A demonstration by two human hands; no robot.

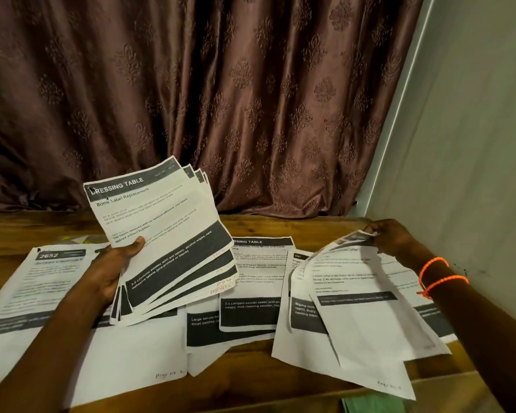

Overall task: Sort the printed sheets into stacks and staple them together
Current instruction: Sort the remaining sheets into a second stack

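Observation:
My left hand (pixel 116 268) grips a fanned bundle of several printed sheets (pixel 167 234), raised above the table; the top one is headed "DRESSING TABLE". My right hand (pixel 390 236), with orange bands on the wrist, pinches the top edge of a sheet about coffee (pixel 367 296) and lifts it off the right pile (pixel 325 353). More printed sheets lie flat: a "2652" sheet (pixel 42 281) at the left and a second "DRESSING TABLE" sheet (pixel 256 278) in the middle. No stapler is in view.
The wooden table (pixel 310 226) ends at a brown patterned curtain (pixel 221 99) behind and a pale wall (pixel 474 144) on the right. Something green (pixel 370 405) pokes out under the sheets at the front edge.

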